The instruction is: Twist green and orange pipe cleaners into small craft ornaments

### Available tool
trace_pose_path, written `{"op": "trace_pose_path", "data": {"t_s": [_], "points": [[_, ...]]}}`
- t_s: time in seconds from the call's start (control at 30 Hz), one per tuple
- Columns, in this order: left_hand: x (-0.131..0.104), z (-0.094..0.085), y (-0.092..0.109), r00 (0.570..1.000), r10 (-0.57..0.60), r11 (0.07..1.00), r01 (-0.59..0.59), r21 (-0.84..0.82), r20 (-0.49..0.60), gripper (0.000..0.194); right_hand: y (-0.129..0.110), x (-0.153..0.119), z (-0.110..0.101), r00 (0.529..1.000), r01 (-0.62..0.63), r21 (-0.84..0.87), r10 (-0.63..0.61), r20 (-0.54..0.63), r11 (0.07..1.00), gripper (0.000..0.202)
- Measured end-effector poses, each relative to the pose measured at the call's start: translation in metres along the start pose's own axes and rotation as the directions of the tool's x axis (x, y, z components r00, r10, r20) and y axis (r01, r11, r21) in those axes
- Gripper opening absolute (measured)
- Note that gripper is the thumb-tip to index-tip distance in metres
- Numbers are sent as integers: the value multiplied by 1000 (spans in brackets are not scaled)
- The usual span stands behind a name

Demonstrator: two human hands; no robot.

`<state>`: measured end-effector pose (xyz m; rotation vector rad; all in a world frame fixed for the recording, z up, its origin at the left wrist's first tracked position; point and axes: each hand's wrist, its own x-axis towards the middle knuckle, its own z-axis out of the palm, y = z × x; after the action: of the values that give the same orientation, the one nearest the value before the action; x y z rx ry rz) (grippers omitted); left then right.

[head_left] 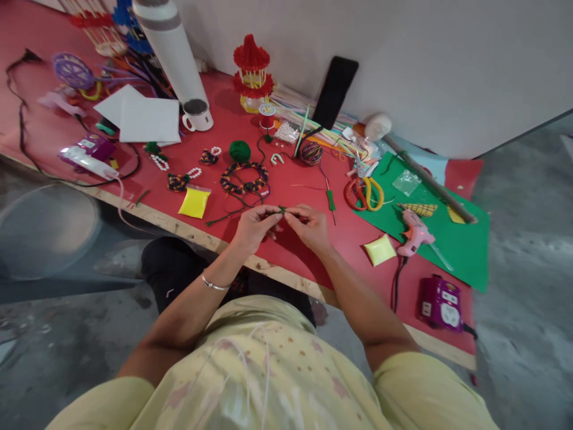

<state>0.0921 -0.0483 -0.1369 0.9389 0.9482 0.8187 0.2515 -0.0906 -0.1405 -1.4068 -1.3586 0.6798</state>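
Over the table's front edge, my left hand (258,226) and my right hand (308,226) meet fingertip to fingertip. Both pinch a small piece of dark green yarn (282,209); its exact shape is mostly hidden by the fingers. Just beyond them lies a braided multicoloured yarn ring (245,192) with loose green strands trailing toward my left hand. Behind that ring sits a green yarn ball (239,150). A crochet hook (330,200) with a green handle rests to the right of my right hand, below a multicoloured yarn ball (311,153).
Scissors (366,194) and a pink glue gun (415,232) lie at right, near a green sheet (470,251) and a purple power box (442,304). Yellow packets (194,201) flank my hands. At the back stand a phone (335,92), a mug (199,115) and a white cylinder (174,54).
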Motion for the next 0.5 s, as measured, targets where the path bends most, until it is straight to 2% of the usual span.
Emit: {"op": "trace_pose_path", "data": {"t_s": [0.2, 0.3, 0.5], "points": [[1, 0, 1, 1000, -24, 999, 23, -36, -11, 39, 0, -1, 0, 999, 7, -19, -8, -50, 1000, 14], [1, -2, 2, 999, -52, 997, 52, -53, -4, 40, 2, 0, 1, 999, -31, 73, 34, -39, 997, 14], [0, -6, -1, 996, -48, 996, 42, 78, 76, 38, 9, 2, 4, 983, -180, 280, 181, 23, 943, 23]]}}
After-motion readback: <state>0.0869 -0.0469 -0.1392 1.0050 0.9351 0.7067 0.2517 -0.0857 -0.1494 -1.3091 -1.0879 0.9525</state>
